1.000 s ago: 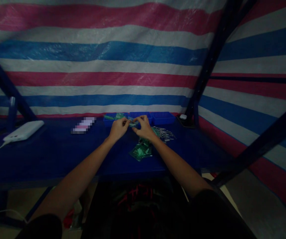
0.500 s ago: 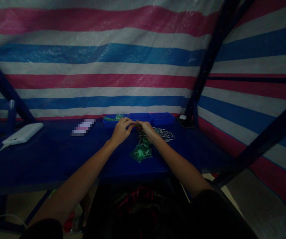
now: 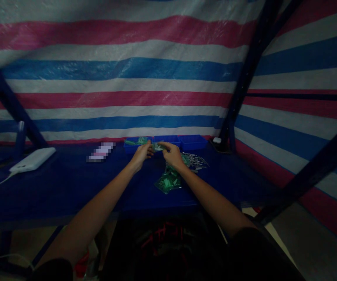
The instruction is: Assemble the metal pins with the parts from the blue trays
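A small clear-green plastic bag (image 3: 158, 147) with pale bits inside is held up between my hands, just in front of the blue bins. My right hand (image 3: 172, 154) pinches its right side with thumb and fingers. At the bag's left edge, the bent fingers of my left hand (image 3: 140, 157) grip it; their tips are small and dim. Below my right hand lie more green plastic bags (image 3: 168, 182) with small white pieces in them. Beside them is a loose pile of thin metal pins or screws (image 3: 197, 160), partly hidden by my right hand.
Three blue bins (image 3: 193, 142) line the back of the blue table (image 3: 98, 187); the left bin (image 3: 129, 148) contains green bags. A white power bank (image 3: 33, 160) with a cable and a blurred-out phone-like item (image 3: 100, 152) lie left. A dark tray (image 3: 221, 147) holds a white case (image 3: 216, 140). Blue posts flank the table.
My hands have moved slightly apart, and the small bag now shows between them. My left fingers have shifted from touching the right ones. The view has tilted up slightly.
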The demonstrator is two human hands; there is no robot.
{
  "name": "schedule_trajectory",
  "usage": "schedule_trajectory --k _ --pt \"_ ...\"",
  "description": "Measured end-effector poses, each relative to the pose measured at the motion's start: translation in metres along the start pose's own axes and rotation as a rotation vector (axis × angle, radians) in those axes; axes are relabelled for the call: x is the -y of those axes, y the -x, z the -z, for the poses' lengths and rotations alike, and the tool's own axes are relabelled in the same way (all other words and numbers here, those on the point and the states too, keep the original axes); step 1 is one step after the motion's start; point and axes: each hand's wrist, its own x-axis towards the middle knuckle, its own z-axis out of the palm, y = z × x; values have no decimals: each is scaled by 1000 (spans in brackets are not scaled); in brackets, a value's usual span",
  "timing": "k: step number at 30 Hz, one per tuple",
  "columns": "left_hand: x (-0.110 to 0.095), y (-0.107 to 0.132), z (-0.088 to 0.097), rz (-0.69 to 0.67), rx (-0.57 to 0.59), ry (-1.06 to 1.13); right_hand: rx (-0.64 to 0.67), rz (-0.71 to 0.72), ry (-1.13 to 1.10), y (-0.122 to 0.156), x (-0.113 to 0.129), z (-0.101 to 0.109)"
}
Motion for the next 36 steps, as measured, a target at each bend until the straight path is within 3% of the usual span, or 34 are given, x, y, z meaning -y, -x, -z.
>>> schedule_trajectory --k 5,9,14,17,20,23,31,33,36 --pt "1 1 0 -112 -49 -45 63 -54 -26 1 3 0" --pt "-1 2 -1 -275 -108 -100 -40 -136 -2 -2 5 3" --pt "-6 7 0 -580 -51 -460 46 -497 -191 -6 4 7" --pt "-6 12 -2 -699 -5 -693 12 -515 -313 -6 -1 7" --pt "-2 14 -5 -675 -35 -816 -79 -339 -275 -7 -7 4" --pt "0 12 -5 -586 -50 -817 -83 -193 -246 -8 -8 2" --pt "-3 4 1 -147 -164 -263 -7 105 -73 -1 2 0" --pt "-2 2 2 -156 -125 -190 2 111 -37 0 2 1" --pt "2 0 3 -289 -101 -229 -9 63 6 0 -2 1"
